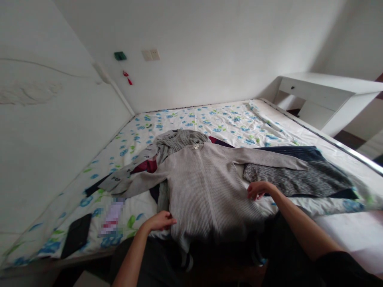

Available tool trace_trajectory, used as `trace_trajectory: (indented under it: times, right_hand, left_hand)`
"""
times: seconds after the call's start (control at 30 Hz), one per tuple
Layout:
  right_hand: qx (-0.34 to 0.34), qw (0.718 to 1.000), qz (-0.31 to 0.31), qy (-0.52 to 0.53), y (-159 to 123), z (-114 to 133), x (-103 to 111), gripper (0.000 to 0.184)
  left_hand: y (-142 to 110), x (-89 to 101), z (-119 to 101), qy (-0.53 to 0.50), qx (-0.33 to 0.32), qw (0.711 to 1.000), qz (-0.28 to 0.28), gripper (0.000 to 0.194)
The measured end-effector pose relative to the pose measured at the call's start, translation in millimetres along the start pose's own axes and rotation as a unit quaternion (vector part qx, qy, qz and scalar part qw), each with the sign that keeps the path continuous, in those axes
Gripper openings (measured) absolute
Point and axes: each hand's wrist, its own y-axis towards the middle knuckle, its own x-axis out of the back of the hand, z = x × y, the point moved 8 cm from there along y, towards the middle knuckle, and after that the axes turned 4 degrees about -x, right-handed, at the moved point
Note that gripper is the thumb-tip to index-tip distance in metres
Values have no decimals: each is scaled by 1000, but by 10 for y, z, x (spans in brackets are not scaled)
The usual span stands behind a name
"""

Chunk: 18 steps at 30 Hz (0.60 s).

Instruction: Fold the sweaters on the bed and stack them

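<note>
Across the near side of the bed (pixel 191 117) I've got a beige ribbed sweater (pixel 203 187) laid out, sleeves spread, hem over the edge. L hand (pixel 161 220): fingertips at its L side nr the hem. R hand (pixel 260 190): fingers curled at its R side. Can't tell on cam if either's pinching fabric. Grey cable-knit (pixel 176 142) behind, partly covered; speckled garment (pixel 302 179) under R sleeve.

There are two wall plates (pixel 154 55), one beige sweater (pixel 196 187), one desk (pixel 326 93).
</note>
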Motion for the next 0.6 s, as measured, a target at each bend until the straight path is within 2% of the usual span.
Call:
trace_trajectory:
  times: [0.13, 0.23, 0.33, 0.43, 0.5, 0.53, 0.6]
  right_hand:
    - [15, 999, 35, -24, -60, 1, -115, 46]
    - [19, 999, 37, -29, -164, -88, -67, 52]
    - [21, 999, 40, -29, -267, -186, -30, 51]
    - [-32, 996, 58, -52, -306, -301, -64, 47]
    - [-39, 997, 50, -31, -304, -301, -35, 41]
    - [-28, 999, 30, -6, -300, -282, 25, 37]
    - [-2, 997, -51, 64, -313, -274, 266, 30]
  left_hand:
    - [-44, -47, -184, -78, -31, 996, -37, 76]
    - [-152, -25, -164, -113, -16, 991, -64, 70]
    - [-245, -86, -81, -86, -10, 996, -14, 61]
    - [-269, -130, 33, -58, 24, 997, 55, 57]
    - [-246, -38, 83, -65, 51, 995, 61, 55]
    - [-224, 69, 88, -83, 54, 994, 41, 54]
    - [-180, 412, 94, -147, 45, 987, -55, 52]
